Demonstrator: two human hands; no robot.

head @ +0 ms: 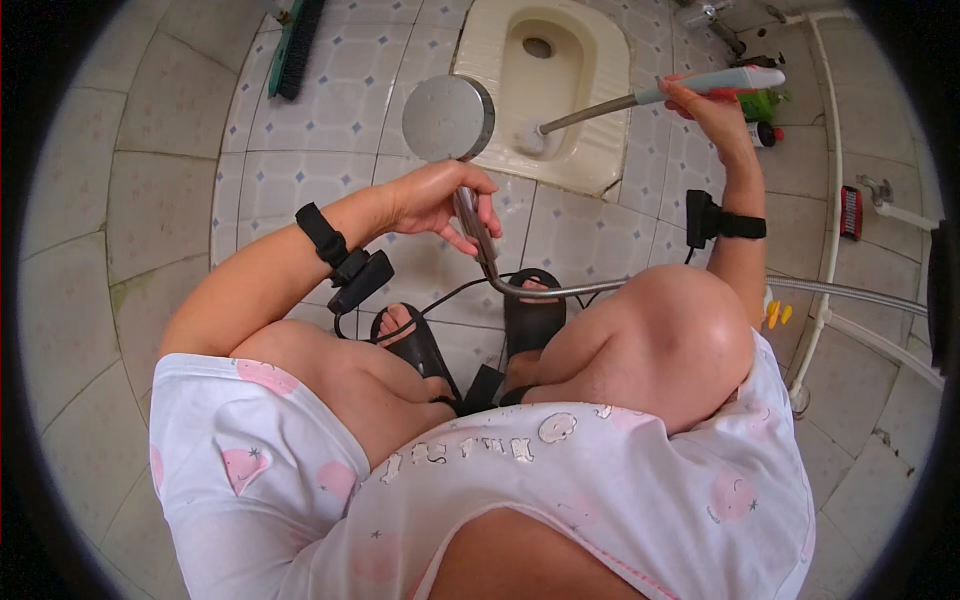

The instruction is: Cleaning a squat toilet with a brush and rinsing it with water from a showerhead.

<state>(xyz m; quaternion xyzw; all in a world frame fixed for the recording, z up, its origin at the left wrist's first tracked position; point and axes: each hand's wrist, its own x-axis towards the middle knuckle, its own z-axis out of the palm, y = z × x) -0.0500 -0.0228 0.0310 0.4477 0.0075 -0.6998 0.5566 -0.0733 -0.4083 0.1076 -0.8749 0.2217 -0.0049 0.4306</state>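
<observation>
My left hand [442,202] is closed around the handle of a chrome shower head [450,118], whose round head is held over the floor beside the squat toilet [487,112]. From its lower end a metal hose [570,289] curves away to the right, passing by my knee. My right hand [705,109] grips the pale grey-blue handle of a toilet brush [600,112]. The white bristle head of the brush touches the near end of the toilet's cream basin. Whether water is flowing cannot be made out.
A green-backed broom [292,56] leans at the upper left. Green and black bottles [759,109] stand along the right wall, near a white pipe [829,187] and a red-backed brush [851,213]. A thin black cable [439,304] crosses above my sandals on the tiled floor [300,195].
</observation>
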